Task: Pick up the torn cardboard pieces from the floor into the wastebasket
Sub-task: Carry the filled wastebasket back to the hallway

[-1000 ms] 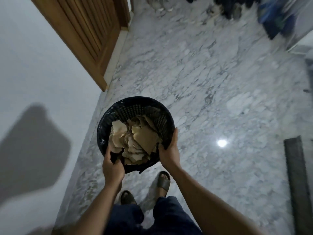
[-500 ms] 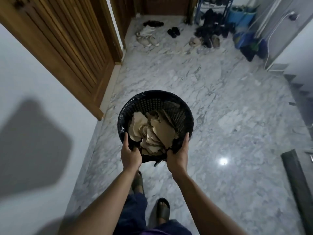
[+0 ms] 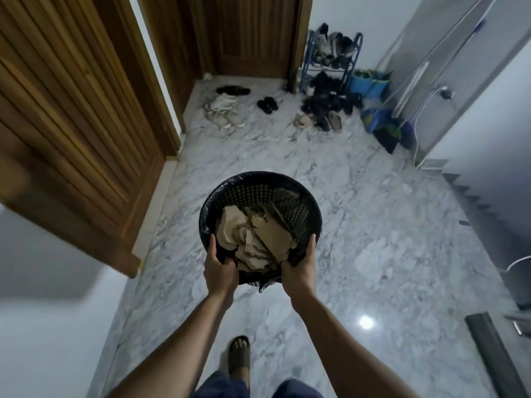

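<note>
A round black mesh wastebasket (image 3: 258, 191) is held up in front of me above the marble floor. Several torn brown cardboard pieces (image 3: 255, 239) fill its near half. My left hand (image 3: 219, 271) grips the near left rim, thumb inside. My right hand (image 3: 300, 271) grips the near right rim the same way. Further pale torn pieces (image 3: 267, 137) lie on the floor far ahead, near the shoes.
Wooden louvred doors (image 3: 71, 119) run along the left. Loose shoes (image 3: 224, 110) and a blue shoe rack (image 3: 330, 61) crowd the far end, beside blue bags (image 3: 376, 122). Stairs (image 3: 471, 196) rise on the right. A dark strip (image 3: 494, 351) lies at lower right. My sandalled foot (image 3: 239, 354) steps forward.
The view has tilted up and I have walked forward with the basket, revealing the far door, shoes and rack. Both hands keep the same grip on the rim.
</note>
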Demonstrator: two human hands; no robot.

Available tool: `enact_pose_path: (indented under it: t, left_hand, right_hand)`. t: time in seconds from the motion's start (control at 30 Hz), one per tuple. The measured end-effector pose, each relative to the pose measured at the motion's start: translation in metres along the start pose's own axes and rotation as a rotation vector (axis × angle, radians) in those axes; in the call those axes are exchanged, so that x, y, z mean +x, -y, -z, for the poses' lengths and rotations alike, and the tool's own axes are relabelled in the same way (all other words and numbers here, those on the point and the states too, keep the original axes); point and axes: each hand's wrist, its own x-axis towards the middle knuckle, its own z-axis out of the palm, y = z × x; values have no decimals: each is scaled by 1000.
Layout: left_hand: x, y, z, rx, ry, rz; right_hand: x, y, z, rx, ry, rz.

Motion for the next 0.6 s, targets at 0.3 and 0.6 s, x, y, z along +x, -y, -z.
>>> enact_pose_path:
  t: [0.3,0.6]
  left_hand:
    - [115,-131,-125,88,93,-153]
    - [217,-242,-310,96,143,-264]
  right_hand:
    - [166,91,12,172,-110,41]
    - [375,171,76,229,-151,98]
